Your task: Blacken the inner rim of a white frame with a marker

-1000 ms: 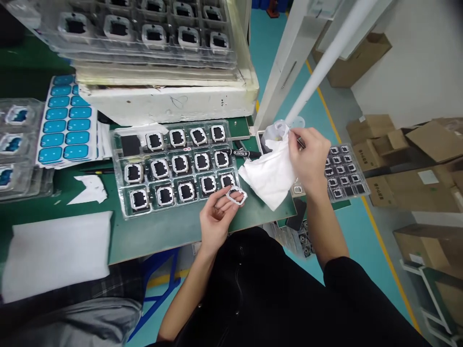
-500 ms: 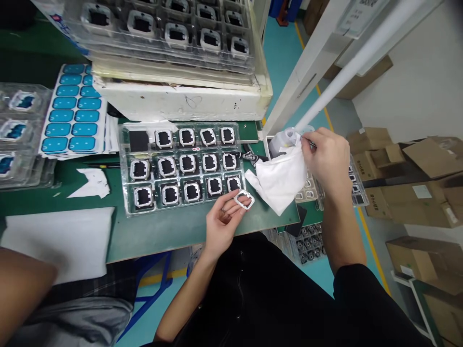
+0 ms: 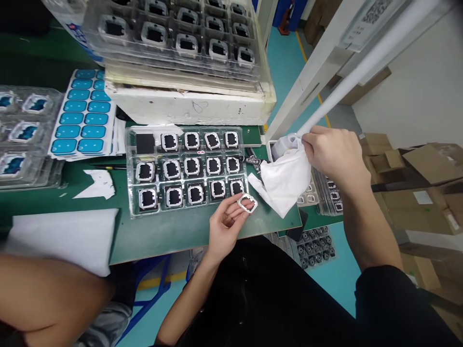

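Note:
My left hand [image 3: 227, 224] pinches a small white square frame [image 3: 248, 203] with rounded corners, held just off the front right corner of a clear plastic tray [image 3: 129, 193]. Rows of similar frames around dark pads sit in this tray. At the right end of the table, my right hand [image 3: 331, 149] is closed, its fingertips against the upper edge of a white cloth [image 3: 284, 185]. What those fingers pinch is hidden. A pale translucent container [image 3: 285, 143] shows partly behind the cloth.
Stacked trays [image 3: 219, 67] stand on a white foam box [image 3: 195, 107] at the back. Left lie blue sticker sheets [image 3: 87, 112], more trays [image 3: 47, 171] and a white sheet [image 3: 72, 226]. Another person's arm [image 3: 47, 294] reaches in lower left. A black marker [image 3: 255, 159] lies beside the cloth.
The view has shifted slightly. My right hand has turned and its fingertips are lower against the cloth's top. My left hand still holds the frame. The other person's arm reaches farther in.

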Demonstrator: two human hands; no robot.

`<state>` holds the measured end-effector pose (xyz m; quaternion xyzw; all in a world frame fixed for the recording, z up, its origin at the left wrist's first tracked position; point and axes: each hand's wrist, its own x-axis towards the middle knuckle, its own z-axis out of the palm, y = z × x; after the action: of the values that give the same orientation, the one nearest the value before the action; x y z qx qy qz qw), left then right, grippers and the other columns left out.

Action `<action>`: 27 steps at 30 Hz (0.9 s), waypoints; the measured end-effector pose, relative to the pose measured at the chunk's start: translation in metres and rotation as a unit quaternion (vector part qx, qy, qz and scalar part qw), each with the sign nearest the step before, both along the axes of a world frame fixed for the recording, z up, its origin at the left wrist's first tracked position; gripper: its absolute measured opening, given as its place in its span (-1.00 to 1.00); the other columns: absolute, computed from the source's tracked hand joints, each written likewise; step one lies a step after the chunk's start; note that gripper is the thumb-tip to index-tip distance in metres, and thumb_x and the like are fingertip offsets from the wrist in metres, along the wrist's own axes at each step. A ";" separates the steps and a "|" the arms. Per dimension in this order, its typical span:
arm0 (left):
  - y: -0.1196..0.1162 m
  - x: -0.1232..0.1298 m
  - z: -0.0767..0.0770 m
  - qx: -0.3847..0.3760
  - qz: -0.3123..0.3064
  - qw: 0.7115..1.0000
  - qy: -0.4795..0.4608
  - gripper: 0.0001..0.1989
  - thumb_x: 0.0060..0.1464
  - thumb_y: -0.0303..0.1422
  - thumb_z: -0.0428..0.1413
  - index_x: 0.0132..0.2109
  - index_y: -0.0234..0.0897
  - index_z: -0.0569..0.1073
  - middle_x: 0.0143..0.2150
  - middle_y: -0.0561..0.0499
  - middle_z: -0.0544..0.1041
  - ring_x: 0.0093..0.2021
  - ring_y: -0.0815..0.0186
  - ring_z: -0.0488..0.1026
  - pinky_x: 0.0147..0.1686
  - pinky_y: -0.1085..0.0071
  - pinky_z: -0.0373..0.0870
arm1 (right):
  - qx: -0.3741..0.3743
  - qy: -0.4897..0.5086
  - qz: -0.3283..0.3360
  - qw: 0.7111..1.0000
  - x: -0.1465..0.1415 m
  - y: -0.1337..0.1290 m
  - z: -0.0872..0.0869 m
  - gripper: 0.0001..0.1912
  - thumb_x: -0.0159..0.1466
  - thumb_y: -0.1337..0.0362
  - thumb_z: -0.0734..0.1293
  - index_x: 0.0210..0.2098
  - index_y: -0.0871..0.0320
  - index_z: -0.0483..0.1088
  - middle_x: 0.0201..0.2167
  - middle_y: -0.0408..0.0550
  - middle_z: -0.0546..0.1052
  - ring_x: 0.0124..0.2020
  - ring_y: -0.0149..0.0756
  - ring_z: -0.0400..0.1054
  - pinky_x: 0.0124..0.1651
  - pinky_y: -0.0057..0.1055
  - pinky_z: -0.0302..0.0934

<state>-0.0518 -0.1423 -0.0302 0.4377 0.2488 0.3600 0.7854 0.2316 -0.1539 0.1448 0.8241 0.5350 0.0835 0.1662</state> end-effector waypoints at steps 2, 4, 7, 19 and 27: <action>0.000 0.000 0.000 -0.001 0.000 1.000 0.000 -0.57 0.30 -0.40 0.32 0.28 -0.16 0.53 0.14 -0.16 0.70 0.15 0.11 0.69 0.19 0.19 0.68 | -0.017 -0.004 0.000 1.000 -0.001 0.002 0.002 -0.55 0.50 0.31 0.06 -0.21 0.19 0.56 -0.18 0.16 0.58 -0.35 -0.20 0.26 -0.28 -0.20 -0.24; -0.001 0.000 -0.001 -0.003 0.001 1.000 0.001 -0.56 0.30 -0.39 0.33 0.28 -0.18 0.53 0.13 -0.17 0.70 0.15 0.10 0.69 0.19 0.18 0.68 | -0.023 0.000 0.002 1.000 -0.001 0.003 0.001 -0.56 0.51 0.30 0.06 -0.18 0.18 0.57 -0.18 0.17 0.57 -0.34 -0.18 0.28 -0.27 -0.20 -0.23; -0.001 0.000 0.000 -0.007 0.001 1.000 0.001 -0.55 0.29 -0.37 0.34 0.27 -0.21 0.52 0.13 -0.19 0.70 0.16 0.08 0.68 0.20 0.15 0.68 | -0.022 0.003 0.009 1.000 0.001 0.003 -0.003 -0.58 0.50 0.30 0.07 -0.19 0.18 0.55 -0.19 0.17 0.57 -0.36 -0.18 0.28 -0.28 -0.20 -0.22; 0.000 0.001 -0.002 -0.001 -0.002 1.000 0.013 -0.52 0.27 -0.27 0.35 0.27 -0.23 0.51 0.13 -0.23 0.69 0.18 0.01 0.67 0.21 0.05 0.67 | 0.036 -0.003 0.042 0.998 0.008 0.000 -0.011 -0.65 0.44 0.33 0.13 -0.30 0.17 0.52 -0.29 0.11 0.54 -0.44 -0.26 0.22 -0.34 -0.19 -0.27; 0.001 0.002 0.004 -0.003 0.001 1.000 0.011 -0.55 0.28 -0.28 0.35 0.25 -0.25 0.51 0.11 -0.22 0.70 0.16 0.05 0.68 0.20 0.11 0.67 | 0.082 -0.010 0.035 0.996 0.013 -0.005 -0.014 -0.63 0.45 0.24 0.17 -0.19 0.16 0.62 -0.24 0.12 0.59 -0.35 -0.14 0.34 -0.35 -0.19 -0.22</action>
<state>-0.0502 -0.1411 -0.0264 0.4392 0.2590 0.3556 0.7833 0.2450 -0.1592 0.1310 0.8150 0.5531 0.1407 0.1004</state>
